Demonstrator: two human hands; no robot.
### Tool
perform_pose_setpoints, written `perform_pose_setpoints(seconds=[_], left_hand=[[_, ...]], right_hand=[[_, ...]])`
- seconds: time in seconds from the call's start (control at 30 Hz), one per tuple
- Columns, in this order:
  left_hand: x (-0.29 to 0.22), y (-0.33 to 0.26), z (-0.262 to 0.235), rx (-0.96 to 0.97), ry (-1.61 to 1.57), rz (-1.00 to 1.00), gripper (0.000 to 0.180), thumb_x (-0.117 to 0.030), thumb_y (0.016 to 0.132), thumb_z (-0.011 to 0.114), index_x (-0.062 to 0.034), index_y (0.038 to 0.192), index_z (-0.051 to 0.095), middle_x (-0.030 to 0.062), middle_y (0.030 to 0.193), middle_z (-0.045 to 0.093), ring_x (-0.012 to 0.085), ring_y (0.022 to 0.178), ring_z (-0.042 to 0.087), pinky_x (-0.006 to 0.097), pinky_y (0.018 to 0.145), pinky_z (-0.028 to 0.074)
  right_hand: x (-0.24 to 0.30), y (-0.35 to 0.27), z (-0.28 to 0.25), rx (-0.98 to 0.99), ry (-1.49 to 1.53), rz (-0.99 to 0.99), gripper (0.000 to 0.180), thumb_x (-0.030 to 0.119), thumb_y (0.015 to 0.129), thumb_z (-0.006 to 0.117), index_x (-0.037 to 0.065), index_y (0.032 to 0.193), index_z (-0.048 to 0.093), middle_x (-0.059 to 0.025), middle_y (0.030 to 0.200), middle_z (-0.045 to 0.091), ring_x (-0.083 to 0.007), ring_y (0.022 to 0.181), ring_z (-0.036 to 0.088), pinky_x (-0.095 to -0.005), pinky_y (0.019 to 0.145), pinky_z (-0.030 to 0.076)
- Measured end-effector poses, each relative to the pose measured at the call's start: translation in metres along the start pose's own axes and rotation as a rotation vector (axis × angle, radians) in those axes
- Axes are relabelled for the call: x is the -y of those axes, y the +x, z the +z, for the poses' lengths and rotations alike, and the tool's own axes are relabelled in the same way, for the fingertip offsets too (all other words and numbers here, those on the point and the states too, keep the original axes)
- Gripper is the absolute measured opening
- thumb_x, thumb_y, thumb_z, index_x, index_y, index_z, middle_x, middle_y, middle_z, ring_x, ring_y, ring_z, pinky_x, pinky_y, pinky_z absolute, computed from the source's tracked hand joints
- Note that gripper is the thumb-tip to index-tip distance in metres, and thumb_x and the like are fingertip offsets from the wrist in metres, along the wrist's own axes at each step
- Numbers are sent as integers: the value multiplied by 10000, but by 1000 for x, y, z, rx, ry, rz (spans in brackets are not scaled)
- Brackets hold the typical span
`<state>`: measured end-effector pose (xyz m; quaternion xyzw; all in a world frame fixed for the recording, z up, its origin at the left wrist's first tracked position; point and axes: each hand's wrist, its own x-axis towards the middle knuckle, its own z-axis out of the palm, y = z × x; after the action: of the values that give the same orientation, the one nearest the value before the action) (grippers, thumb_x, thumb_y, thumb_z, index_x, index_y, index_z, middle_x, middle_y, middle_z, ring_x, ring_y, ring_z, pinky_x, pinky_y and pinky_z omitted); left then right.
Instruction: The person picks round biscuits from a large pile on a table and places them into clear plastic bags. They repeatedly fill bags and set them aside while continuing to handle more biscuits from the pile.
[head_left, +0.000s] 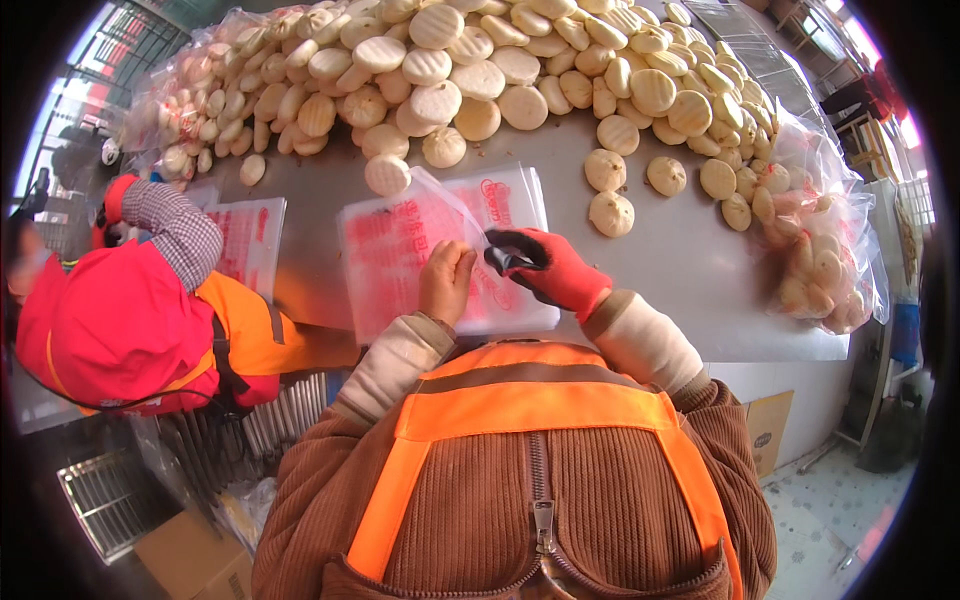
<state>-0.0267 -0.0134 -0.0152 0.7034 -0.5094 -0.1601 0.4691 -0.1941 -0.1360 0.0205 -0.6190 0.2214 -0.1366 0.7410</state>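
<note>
A stack of clear plastic bags with red print (385, 270) lies on the metal table in front of me. The lifted edge of the top plastic bag (448, 203) rises in a fold toward my hands. My left hand (447, 284), bare, is closed in a pinch on the bag near its middle. Close beside it, my right hand (550, 270), in a red glove with black fingers and palm, grips the bag's edge. Just beyond the bags, a large heap of pale, round flat buns (436, 102) covers the far part of the table.
At my left a co-worker in red and orange (130, 325) leans over another pile of printed bags (250, 240). A filled bag of buns (825, 270) rests at the table's right end. Several loose buns (611, 214) lie right of my hands. The metal table's (700, 300) front edge runs before me.
</note>
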Motion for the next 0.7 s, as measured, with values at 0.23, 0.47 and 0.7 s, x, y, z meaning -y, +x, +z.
perform_pose_setpoints(seconds=[0.23, 0.47, 0.7], left_hand=[[-21, -8, -20, -140, -507, -411, 149, -228, 984, 576, -85, 1000, 613, -19, 741, 572, 94, 696, 555, 268, 642, 481], [-23, -9, -29, 10, -1190, -838, 114, -225, 967, 575, -118, 941, 601, 50, 880, 654, 186, 814, 634, 366, 739, 544], [5, -6, -91, -361, -1472, -892, 222, -263, 981, 550, -120, 810, 544, -17, 692, 486, 137, 604, 450, 250, 575, 411]], right_hand=[[-2, 13, 43, -142, 243, -163, 235, -29, 789, 639, 58, 1008, 647, -26, 846, 677, -169, 778, 659, -289, 666, 507], [-6, 24, 40, -37, -752, -628, 348, 98, 552, 752, 103, 870, 612, -95, 877, 629, -333, 854, 608, -423, 744, 472], [-14, -5, -25, -360, -639, -397, 449, 92, 606, 827, 49, 1013, 640, -120, 975, 654, -341, 915, 624, -397, 842, 490]])
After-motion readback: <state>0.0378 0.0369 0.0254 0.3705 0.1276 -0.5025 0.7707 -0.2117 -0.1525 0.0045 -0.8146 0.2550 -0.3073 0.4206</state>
